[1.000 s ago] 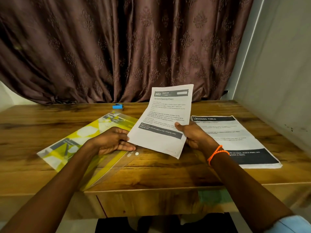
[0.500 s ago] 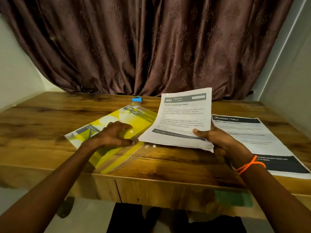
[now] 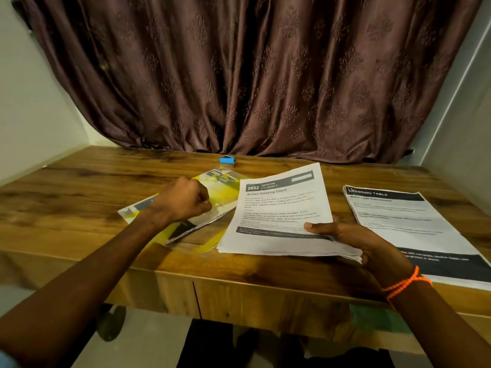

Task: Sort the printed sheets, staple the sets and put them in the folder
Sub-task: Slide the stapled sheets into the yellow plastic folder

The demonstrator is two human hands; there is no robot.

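The clear plastic folder with yellow printed inserts point(image 3: 186, 205), near the wooden table's point(image 3: 79, 187) front edge, is now pinched at its flap by the left hand point(image 3: 183, 199), flat a moment ago; the stapled white printed set point(image 3: 281, 211) is gripped by the right hand point(image 3: 353, 240), likely for insertion.

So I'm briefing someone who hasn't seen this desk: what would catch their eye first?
The white "Screen Cleaning Check" set, held low over the table's front edge by the right hand. Left of it, the left hand grips the yellow folder's clear flap. A second stack lies at right, a small blue stapler by the curtain.
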